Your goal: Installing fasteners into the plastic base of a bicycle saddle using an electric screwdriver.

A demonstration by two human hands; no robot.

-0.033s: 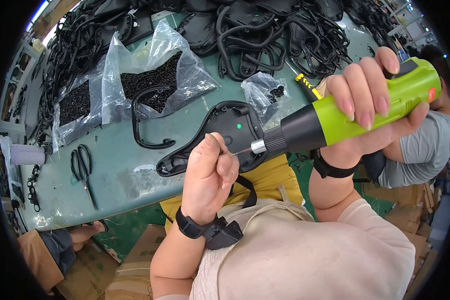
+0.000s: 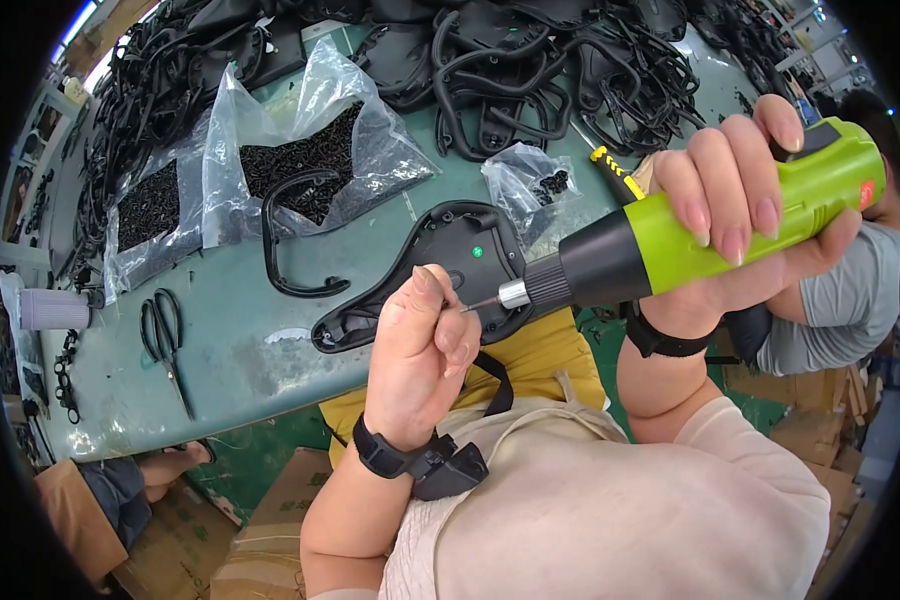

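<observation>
Right hand (image 2: 760,215) wrapped around our green electric screwdriver (image 2: 710,225), left hand (image 2: 425,345) pinching a screw at its bit, over the black saddle base (image 2: 430,265) on the bench (image 2: 240,350). We judge fastening unfinished; bags of screws (image 2: 300,160) wait at eleven o'clock.

I work at a worn green counter (image 2: 230,350); brown cardboard boxes (image 2: 270,540) stand on the green floor (image 2: 260,450) below, and daylight glares from the upper left.
</observation>
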